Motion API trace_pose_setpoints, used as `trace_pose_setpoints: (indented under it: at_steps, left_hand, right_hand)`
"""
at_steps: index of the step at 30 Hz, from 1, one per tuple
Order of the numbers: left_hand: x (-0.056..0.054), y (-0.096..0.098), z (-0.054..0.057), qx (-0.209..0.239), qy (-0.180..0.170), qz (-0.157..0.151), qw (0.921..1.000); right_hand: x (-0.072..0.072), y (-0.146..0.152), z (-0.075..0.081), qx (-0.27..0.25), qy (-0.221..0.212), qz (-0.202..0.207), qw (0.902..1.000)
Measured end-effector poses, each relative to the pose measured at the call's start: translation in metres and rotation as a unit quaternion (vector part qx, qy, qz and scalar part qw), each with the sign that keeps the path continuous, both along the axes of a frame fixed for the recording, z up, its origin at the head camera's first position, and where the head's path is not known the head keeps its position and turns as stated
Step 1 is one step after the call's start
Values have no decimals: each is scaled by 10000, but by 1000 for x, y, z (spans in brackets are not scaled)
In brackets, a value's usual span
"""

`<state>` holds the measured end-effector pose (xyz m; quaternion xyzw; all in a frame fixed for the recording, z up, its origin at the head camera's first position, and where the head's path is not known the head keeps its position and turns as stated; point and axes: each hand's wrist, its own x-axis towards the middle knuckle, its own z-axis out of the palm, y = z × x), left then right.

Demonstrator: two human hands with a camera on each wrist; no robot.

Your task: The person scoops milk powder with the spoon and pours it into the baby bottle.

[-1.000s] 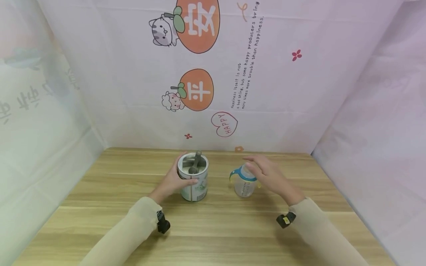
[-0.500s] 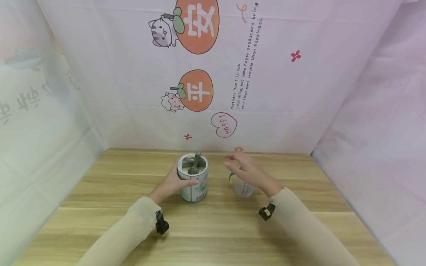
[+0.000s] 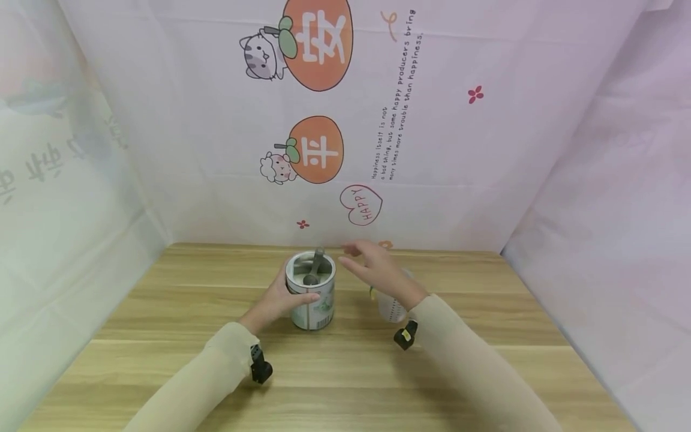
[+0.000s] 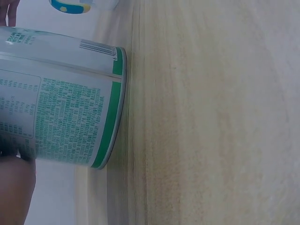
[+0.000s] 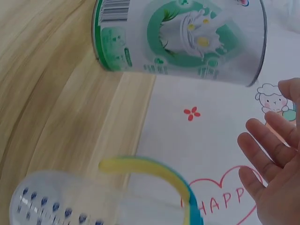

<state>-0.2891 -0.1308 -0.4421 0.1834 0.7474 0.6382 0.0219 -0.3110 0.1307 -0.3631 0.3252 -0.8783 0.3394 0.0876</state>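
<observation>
My left hand [image 3: 278, 301] grips the side of an open milk powder can [image 3: 314, 309], thumb across its front and fingers behind it. The can stands upright on the table; a grey scoop [image 3: 314, 267] leans inside over pale powder. My right hand [image 3: 378, 271] hovers to the right of the can's rim with nothing in it, fingers spread and apart from the can in the right wrist view. Below and behind that hand stands a baby bottle [image 3: 391, 307], partly hidden by it. The bottle's blue and yellow handle [image 5: 150, 168] shows in the right wrist view.
The wooden table [image 3: 335, 384] ends at a white printed cloth [image 3: 432, 204] at the back. More cloth hangs on the left and right sides. A small black camera is strapped on each wrist.
My right hand has moved left from above the baby bottle towards the can, leaving the bottle standing. My left hand and the can have stayed in place.
</observation>
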Motion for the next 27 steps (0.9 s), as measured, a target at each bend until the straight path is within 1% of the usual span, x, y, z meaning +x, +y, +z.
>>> trace_pose_setpoints:
  at_steps: [3,5,8,11,14,19,24,27]
  left_hand:
    - [0,0,-1,46,-12,-27,10000]
    - [0,0,-1,61,-49,-55,10000]
    - [1,-1,-1,58,-171,3,9998]
    - [1,-1,-1,-12,-196,28,9998]
    - [1,-2,0,-41,-165,-31,9999]
    - [0,-2,0,-20,-109,-133,9999]
    - [-2,-2,-1,14,-100,-139,9999]
    - [-1,-2,-1,38,-142,-151,9998]
  right_hand:
    - [-5,-9,0,-51,-90,-31,9999]
    - [-7,-15,1,15,-108,-73,9999]
    - [-11,-24,3,235,-113,-105,9996]
    - [-14,-32,7,432,-155,-127,9989]
    - [-17,-40,10,673,-168,-192,9974]
    - [-22,-50,14,891,-4,-306,9955]
    - [-26,-57,15,1003,203,-358,9941]
    - [-25,-59,16,1009,345,-351,9937]
